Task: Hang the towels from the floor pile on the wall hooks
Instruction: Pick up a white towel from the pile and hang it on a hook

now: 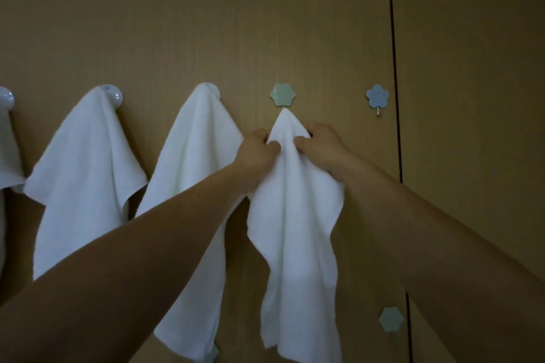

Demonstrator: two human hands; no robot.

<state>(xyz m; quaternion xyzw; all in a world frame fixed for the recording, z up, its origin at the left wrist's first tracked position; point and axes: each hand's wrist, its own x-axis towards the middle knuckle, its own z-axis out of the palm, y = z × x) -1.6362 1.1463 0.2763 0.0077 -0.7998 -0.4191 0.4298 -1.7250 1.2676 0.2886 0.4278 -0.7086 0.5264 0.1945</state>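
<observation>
A white towel [295,230] hangs down the brown wall, its top bunched into a peak right under the metal pin of a green hexagon hook [282,94]. My left hand [256,153] grips the bunched top from the left and my right hand [321,147] pinches it from the right. Whether the cloth sits on the pin I cannot tell. Two other white towels hang on round white hooks: one [85,180] at the left, one [194,186] beside my left forearm. A further towel edge [8,156] shows at the far left.
A blue flower hook [377,96] with a bare pin sits to the right. A lower green hexagon hook [390,320] is at bottom right. A dark vertical seam [395,68] splits the wall panels. The floor pile is out of view.
</observation>
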